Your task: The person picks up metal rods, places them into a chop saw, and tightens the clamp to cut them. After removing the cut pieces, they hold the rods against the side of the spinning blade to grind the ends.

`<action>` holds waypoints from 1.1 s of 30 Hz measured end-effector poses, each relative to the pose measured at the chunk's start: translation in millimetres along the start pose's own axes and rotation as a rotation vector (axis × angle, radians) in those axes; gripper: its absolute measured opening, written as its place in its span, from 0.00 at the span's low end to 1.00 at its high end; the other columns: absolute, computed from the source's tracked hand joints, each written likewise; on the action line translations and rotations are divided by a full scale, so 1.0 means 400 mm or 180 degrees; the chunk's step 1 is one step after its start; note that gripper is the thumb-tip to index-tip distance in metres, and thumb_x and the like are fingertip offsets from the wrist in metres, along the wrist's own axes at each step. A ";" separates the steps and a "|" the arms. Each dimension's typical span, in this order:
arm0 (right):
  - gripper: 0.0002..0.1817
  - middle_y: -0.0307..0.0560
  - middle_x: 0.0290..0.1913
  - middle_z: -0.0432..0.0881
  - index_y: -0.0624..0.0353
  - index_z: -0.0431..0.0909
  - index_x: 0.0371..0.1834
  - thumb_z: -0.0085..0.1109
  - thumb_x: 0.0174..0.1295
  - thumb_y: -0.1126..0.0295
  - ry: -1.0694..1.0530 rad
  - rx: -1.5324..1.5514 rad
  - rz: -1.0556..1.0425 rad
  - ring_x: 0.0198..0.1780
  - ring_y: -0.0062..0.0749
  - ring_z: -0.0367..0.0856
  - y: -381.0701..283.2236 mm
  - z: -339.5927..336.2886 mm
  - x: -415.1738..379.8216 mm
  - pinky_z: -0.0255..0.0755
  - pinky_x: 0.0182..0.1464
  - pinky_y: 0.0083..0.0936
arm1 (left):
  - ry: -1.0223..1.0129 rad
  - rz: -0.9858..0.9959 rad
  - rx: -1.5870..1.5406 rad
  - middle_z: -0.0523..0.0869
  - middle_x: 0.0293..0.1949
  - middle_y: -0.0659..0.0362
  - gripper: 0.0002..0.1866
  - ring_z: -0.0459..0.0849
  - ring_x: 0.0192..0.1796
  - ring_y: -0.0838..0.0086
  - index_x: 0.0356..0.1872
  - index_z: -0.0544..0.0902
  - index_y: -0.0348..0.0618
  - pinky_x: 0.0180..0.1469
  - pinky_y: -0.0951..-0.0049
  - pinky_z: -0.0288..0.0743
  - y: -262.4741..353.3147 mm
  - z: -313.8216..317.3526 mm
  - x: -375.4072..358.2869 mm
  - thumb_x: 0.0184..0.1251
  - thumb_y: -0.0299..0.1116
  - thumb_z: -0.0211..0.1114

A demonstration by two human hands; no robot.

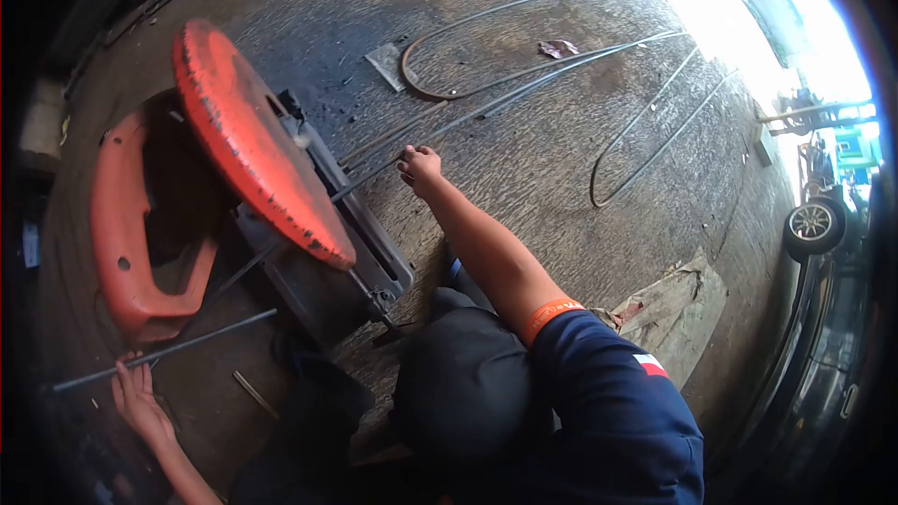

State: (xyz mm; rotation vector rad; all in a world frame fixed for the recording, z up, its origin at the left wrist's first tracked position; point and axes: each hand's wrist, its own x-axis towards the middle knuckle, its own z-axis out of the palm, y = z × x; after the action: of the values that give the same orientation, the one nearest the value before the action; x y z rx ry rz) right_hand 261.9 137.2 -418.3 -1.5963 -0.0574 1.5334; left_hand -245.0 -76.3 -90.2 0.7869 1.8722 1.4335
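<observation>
On the concrete floor (561, 178), the right hand (420, 166) gripped a long steel rod (524, 84) feeding into the orange chop saw (253, 150). At near left, the left hand (138, 397) lay open-fingered against a cut rod (168, 351) beside the saw.

The orange chop saw (253, 145) blocks the left; bare floor (552, 187) beyond lies open between loose rods (655, 131).
</observation>
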 end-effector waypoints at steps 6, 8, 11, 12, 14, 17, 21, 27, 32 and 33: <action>0.18 0.41 0.46 0.83 0.55 0.74 0.55 0.58 0.63 0.64 -0.0798 -0.1080 -0.0018 0.39 0.28 0.82 0.016 -0.020 -0.099 0.72 0.37 0.26 | 0.0159 0.0117 -0.0270 0.80 0.50 0.49 0.20 0.80 0.56 0.61 0.53 0.73 0.33 0.62 0.63 0.71 0.007 -0.035 0.002 0.71 0.40 0.60; 0.16 0.40 0.45 0.83 0.55 0.76 0.53 0.57 0.62 0.67 -0.1025 -0.1242 -0.0039 0.40 0.28 0.82 0.025 -0.047 -0.154 0.72 0.40 0.27 | 0.0232 0.0110 -0.0412 0.80 0.49 0.49 0.19 0.80 0.55 0.60 0.52 0.73 0.33 0.61 0.62 0.72 0.010 -0.060 -0.011 0.71 0.39 0.60; 0.17 0.40 0.45 0.83 0.53 0.76 0.54 0.56 0.62 0.67 -0.1254 -0.1513 0.0040 0.41 0.28 0.82 0.025 -0.085 -0.267 0.72 0.41 0.27 | 0.0505 0.0019 -0.0735 0.81 0.48 0.48 0.17 0.82 0.54 0.57 0.50 0.74 0.33 0.58 0.62 0.76 -0.022 -0.111 -0.027 0.70 0.37 0.60; 0.17 0.40 0.45 0.83 0.53 0.75 0.54 0.56 0.62 0.67 -0.1394 -0.1677 0.0077 0.43 0.28 0.82 0.028 -0.101 -0.292 0.72 0.41 0.26 | 0.0616 -0.0045 -0.0853 0.81 0.48 0.47 0.17 0.82 0.53 0.57 0.49 0.74 0.33 0.57 0.62 0.77 -0.048 -0.127 -0.033 0.70 0.37 0.60; 0.17 0.40 0.46 0.83 0.54 0.75 0.55 0.56 0.62 0.68 -0.1546 -0.1945 0.0073 0.44 0.28 0.82 0.024 -0.121 -0.350 0.72 0.41 0.25 | 0.0839 -0.0164 -0.1140 0.81 0.47 0.47 0.16 0.82 0.52 0.57 0.48 0.74 0.34 0.56 0.60 0.78 -0.109 -0.153 -0.060 0.70 0.38 0.60; 0.17 0.42 0.46 0.83 0.56 0.75 0.55 0.55 0.63 0.69 -0.1709 -0.2150 0.0078 0.45 0.30 0.82 0.014 -0.134 -0.420 0.74 0.44 0.26 | 0.1049 -0.0251 -0.1683 0.81 0.47 0.48 0.15 0.82 0.51 0.56 0.47 0.74 0.37 0.57 0.58 0.78 -0.245 -0.172 -0.104 0.70 0.39 0.60; 0.17 0.45 0.47 0.82 0.58 0.74 0.56 0.54 0.64 0.70 -0.2366 -0.2729 -0.0806 0.46 0.32 0.82 0.015 -0.140 -0.432 0.75 0.47 0.28 | 0.1258 -0.0707 -0.2387 0.82 0.46 0.49 0.14 0.82 0.52 0.57 0.47 0.74 0.39 0.58 0.58 0.77 -0.399 -0.114 -0.165 0.71 0.38 0.59; 0.20 0.49 0.47 0.82 0.61 0.73 0.57 0.57 0.62 0.66 -0.1758 -0.2852 -0.0472 0.44 0.31 0.81 0.002 -0.049 -0.415 0.73 0.43 0.24 | 0.1504 -0.1189 -0.2636 0.79 0.50 0.49 0.16 0.80 0.55 0.58 0.52 0.71 0.39 0.59 0.59 0.76 -0.493 0.007 -0.101 0.73 0.39 0.56; 0.21 0.43 0.45 0.82 0.58 0.73 0.57 0.58 0.61 0.66 -0.1483 -0.2872 -0.0618 0.40 0.26 0.80 0.050 0.001 -0.281 0.70 0.42 0.23 | 0.1547 -0.1282 -0.2603 0.80 0.49 0.51 0.16 0.78 0.55 0.62 0.54 0.71 0.40 0.58 0.61 0.76 -0.522 0.080 0.003 0.73 0.40 0.54; 0.21 0.43 0.45 0.82 0.58 0.73 0.57 0.58 0.61 0.66 -0.1494 -0.2908 -0.0575 0.40 0.26 0.80 0.054 0.010 -0.269 0.70 0.42 0.23 | 0.1541 -0.1297 -0.2630 0.80 0.48 0.52 0.16 0.78 0.55 0.63 0.54 0.71 0.41 0.58 0.62 0.76 -0.525 0.095 0.019 0.73 0.39 0.55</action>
State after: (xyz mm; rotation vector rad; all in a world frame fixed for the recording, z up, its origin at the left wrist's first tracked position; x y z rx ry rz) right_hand 222.4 63.3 -347.0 -1.7578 -1.2787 1.8138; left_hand -235.8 -95.3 -302.9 -0.3439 1.3957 1.9836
